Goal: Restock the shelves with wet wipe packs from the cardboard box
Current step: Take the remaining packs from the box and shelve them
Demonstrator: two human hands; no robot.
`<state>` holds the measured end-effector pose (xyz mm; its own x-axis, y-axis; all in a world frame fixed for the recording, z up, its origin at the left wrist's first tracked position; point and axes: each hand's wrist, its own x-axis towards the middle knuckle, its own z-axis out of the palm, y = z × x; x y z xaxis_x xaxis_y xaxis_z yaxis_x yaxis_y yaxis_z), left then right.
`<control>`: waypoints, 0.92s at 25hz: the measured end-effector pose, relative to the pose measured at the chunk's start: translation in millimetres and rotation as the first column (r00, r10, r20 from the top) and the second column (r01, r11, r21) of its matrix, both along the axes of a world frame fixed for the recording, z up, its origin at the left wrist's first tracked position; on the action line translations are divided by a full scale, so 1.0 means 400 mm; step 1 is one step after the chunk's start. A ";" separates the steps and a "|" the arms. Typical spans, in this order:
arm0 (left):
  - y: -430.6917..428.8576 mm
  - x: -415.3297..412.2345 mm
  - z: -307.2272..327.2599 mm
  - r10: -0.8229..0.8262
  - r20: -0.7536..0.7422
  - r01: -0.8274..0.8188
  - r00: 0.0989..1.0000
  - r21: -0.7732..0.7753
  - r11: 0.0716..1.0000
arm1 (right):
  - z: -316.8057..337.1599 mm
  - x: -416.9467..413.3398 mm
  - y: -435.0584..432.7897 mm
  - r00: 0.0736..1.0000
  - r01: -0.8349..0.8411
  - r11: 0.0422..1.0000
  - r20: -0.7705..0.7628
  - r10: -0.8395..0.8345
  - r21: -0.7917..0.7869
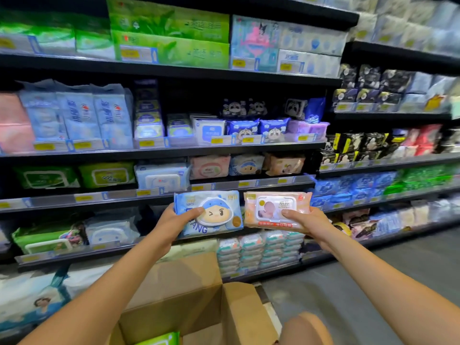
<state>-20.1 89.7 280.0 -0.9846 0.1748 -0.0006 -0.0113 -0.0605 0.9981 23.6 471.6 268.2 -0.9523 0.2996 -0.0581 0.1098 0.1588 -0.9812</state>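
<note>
Hands raised before a shop's black metal shelving [159,148] each carry one pack of wet wipes: the left hand [171,226] grips a blue plastic pack printed with a winking cartoon face [209,212], thumb across its front and fingers behind, while the right hand [307,221] clasps a peach-pink plastic pack with a white flip lid [276,211] the same way. The two packs are held level and side by side, almost touching, just below the price rail of the shelf at 12 o'clock from them, where a pink pack [210,166], a blue cartoon pack [246,165] and a peach pack [285,164] already stand. At 6 o'clock from the hands, an open brown cardboard box [189,292] sits low in front of the person, its flaps raised, with the corner of a green pack [161,339] showing inside at the frame's bottom edge. At 5 o'clock from the pink pack, a stack of white and teal packs [258,250] fills a lower shelf. At 9 o'clock, green lidded packs [107,174] lie on the left part of the same shelf row
</note>
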 end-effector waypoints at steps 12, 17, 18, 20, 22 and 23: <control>0.299 -0.181 -0.008 -0.120 0.014 0.120 0.993 0.018 0.993 | 0.009 -0.095 0.297 0.980 0.197 0.978 -0.033 -0.195 0.064; 0.348 -0.249 -0.031 -0.126 0.016 0.126 0.992 0.017 0.992 | 0.011 -0.185 0.361 0.973 0.227 0.963 -0.085 -0.216 0.148; 0.352 -0.265 -0.040 -0.125 0.019 0.125 0.992 0.011 0.992 | 0.018 -0.205 0.363 0.969 0.242 0.956 -0.099 -0.228 0.163; 0.361 -0.293 -0.060 -0.129 0.027 0.129 0.991 0.009 0.992 | 0.032 -0.252 0.369 0.955 0.289 0.938 -0.132 -0.267 0.192; 0.368 -0.316 -0.079 -0.127 0.039 0.126 0.991 0.026 0.992 | 0.042 -0.297 0.375 0.944 0.318 0.917 -0.171 -0.283 0.239; 0.370 -0.327 -0.087 -0.119 0.046 0.118 0.992 0.034 0.992 | 0.046 -0.318 0.376 0.942 0.323 0.906 -0.186 -0.280 0.272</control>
<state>-150.7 237.8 245.1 -0.9559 0.2908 -0.0397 -0.0677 -0.0870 0.9939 -103.7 622.1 286.6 -0.8054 0.5565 0.2039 0.0638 0.4235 -0.9036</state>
